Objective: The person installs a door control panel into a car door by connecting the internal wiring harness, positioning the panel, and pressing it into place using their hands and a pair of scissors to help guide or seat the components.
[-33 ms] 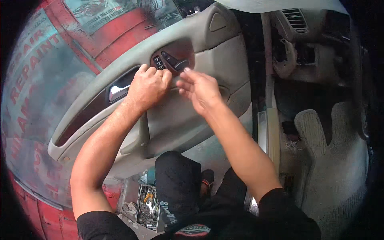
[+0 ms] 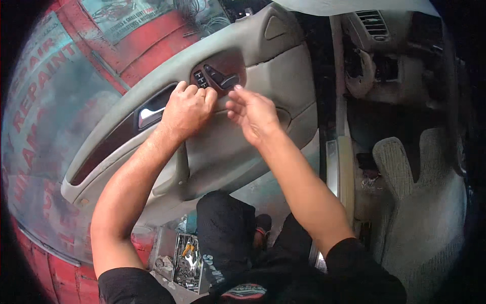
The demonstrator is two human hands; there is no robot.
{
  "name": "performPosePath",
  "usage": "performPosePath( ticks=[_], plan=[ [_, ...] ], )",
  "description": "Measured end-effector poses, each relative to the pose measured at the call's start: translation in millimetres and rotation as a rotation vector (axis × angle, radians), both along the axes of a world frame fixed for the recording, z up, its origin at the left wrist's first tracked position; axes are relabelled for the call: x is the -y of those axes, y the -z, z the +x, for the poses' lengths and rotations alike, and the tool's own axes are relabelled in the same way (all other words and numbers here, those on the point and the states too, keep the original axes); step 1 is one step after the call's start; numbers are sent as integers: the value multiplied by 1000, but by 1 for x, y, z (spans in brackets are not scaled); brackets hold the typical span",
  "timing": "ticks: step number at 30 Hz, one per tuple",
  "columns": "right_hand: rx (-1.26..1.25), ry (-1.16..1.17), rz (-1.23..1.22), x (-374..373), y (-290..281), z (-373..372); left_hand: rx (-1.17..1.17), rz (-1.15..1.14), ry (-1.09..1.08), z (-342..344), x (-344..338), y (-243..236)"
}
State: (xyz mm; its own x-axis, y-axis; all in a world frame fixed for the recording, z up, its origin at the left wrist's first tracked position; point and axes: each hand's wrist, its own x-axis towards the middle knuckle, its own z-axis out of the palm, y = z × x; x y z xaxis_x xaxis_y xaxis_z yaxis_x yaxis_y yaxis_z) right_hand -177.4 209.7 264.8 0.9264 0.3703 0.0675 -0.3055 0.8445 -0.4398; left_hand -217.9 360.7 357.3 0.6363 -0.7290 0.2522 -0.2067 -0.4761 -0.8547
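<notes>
In front of me is a beige car door panel (image 2: 283,78) with a dark wood-look switch panel (image 2: 238,60) set into it. Black window switches (image 2: 200,78) and a long black switch piece (image 2: 218,76) sit on that panel. My left hand (image 2: 190,109) is closed, knuckles up, at the lower left edge of the switch panel; whatever its curled fingers hold is hidden. My right hand (image 2: 252,112) is beside it, at the lower right edge, with its thumb raised near the panel and its fingers loosely bent and apart. Nothing shows in its grasp.
A chrome inner door handle (image 2: 150,116) lies left of my left hand. Below, a toolbox (image 2: 174,273) of tools stands beside my knee (image 2: 223,218). The car's door sill (image 2: 332,164), floor mat (image 2: 425,202) and dashboard vent (image 2: 373,25) are to the right.
</notes>
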Motion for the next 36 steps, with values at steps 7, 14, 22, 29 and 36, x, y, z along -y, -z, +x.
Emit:
performPosePath(
  ticks=[7,14,22,29,36],
  plan=[
    [235,192,-212,-12,-13,-2,4,-21,112,-3,8,-6],
    [1210,1195,-1129,14,-16,22,117,-34,160,-11,0,4],
    [1816,1549,-1318,43,-15,59,334,-880,16,-30,17,32],
    [1961,1578,-1285,39,-22,77,458,-756,-95,-19,30,30],
    [1982,1612,-1230,34,-20,76,449,-382,-37,9,28,-9]
  ],
)
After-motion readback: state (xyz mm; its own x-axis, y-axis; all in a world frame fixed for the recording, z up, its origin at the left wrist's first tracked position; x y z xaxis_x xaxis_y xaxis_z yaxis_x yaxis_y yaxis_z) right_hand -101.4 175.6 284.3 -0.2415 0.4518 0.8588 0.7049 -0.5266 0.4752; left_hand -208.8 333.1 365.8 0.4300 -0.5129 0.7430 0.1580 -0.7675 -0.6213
